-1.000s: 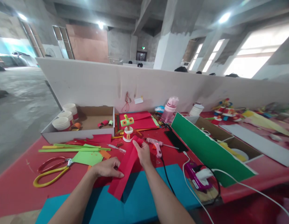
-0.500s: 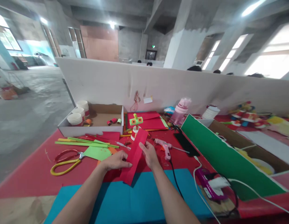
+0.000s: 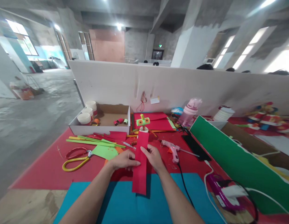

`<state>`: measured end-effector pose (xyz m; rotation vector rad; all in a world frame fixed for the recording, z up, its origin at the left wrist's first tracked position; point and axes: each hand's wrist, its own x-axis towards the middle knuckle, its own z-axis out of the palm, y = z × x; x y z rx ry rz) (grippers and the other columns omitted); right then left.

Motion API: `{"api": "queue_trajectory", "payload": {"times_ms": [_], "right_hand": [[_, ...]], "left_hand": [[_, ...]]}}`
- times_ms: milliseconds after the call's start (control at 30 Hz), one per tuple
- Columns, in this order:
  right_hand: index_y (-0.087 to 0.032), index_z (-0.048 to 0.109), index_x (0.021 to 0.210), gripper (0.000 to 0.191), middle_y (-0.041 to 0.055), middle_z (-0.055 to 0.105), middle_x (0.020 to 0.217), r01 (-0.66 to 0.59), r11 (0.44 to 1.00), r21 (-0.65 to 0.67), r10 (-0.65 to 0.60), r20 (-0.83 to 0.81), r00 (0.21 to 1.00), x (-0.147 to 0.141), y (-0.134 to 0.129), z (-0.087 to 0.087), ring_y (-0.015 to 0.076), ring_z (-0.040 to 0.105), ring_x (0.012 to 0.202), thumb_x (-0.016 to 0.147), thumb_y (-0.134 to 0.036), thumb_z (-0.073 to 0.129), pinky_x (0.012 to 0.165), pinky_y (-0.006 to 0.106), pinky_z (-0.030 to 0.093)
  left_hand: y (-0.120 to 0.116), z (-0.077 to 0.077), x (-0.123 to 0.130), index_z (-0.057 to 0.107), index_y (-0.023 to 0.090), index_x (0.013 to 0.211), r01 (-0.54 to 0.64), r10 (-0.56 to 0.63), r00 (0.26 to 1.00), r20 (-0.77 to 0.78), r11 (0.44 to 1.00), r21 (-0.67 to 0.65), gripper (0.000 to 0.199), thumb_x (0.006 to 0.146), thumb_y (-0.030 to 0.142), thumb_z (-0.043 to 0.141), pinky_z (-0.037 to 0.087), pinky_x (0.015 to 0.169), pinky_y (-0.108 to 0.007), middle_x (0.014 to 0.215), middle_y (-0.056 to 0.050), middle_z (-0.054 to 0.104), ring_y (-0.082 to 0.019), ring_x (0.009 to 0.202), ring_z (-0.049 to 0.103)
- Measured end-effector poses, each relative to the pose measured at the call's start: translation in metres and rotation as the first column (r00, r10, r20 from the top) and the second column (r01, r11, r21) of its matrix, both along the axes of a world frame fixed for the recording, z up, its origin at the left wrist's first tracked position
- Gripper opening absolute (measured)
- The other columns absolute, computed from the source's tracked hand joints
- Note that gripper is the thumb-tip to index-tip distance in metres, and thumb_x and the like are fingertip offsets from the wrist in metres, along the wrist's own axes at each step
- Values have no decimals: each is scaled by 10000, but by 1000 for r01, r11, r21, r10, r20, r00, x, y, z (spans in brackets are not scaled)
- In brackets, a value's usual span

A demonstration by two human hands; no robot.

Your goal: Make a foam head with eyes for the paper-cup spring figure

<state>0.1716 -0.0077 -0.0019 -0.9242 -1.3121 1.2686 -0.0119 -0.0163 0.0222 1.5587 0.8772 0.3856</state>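
Note:
A long strip of red paper (image 3: 140, 174) stands nearly upright over the near edge of the red table and the blue sheet (image 3: 121, 202). My left hand (image 3: 126, 161) pinches its left edge, thumb on the front face. From the right, my right hand (image 3: 153, 156) grips the opposite edge higher up, thumb also in front. Just behind the strip's top is a small paper-cup figure with a green head (image 3: 143, 121) and orange round eyes; the strip hides part of its cup. A pink glue gun (image 3: 171, 148) lies right of my right hand.
Yellow-and-red-handled scissors (image 3: 75, 160), green paper strips (image 3: 90, 141) and a green sheet (image 3: 104, 152) lie left. A shallow box (image 3: 100, 130) holds paper cups. On the right are a black phone (image 3: 195, 147), a green-sided box (image 3: 228, 165), a purple power strip (image 3: 225, 196) and cables.
The red strip has turned from a slant to nearly vertical, both hands still on it. The whole view has shifted, so the table things appear farther right.

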Motion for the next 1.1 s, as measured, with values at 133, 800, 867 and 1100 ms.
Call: {"api": "queue_trajectory", "payload": {"times_ms": [133,800,867,1100], "right_hand": [[-190,693,921,298,11,729,808,-8,996,-88,-4,-140,990,3,3,1,184,648,661,752,-435,700,643,300,509],[-224,568,837,238,-140,344,389,530,737,-419,-662,-290,691,47,27,24,65,333,305,697,-374,687,317,172,283],[-229,527,817,202,-141,333,400,599,660,-454,-747,-306,590,69,40,30,68,352,323,701,-317,668,326,168,308],[-215,455,872,198,-107,467,520,694,560,-453,-811,-470,348,120,110,48,76,504,438,738,-70,469,514,226,543]], "left_hand": [[-3,4,0,635,121,620,111,-111,994,10,994,-19,483,762,582,613,347,438,-196,508,-5,578,-68,421,453],[69,16,-46,616,191,1014,460,694,589,-414,133,878,190,875,161,490,340,795,-389,981,-99,631,-256,961,484],[75,14,-45,614,205,1032,523,653,602,-459,112,845,201,865,155,513,329,794,-392,966,-92,615,-255,954,477],[84,14,-38,653,189,873,588,546,624,-559,143,796,123,839,141,544,315,805,-398,870,-105,606,-261,967,468]]}}
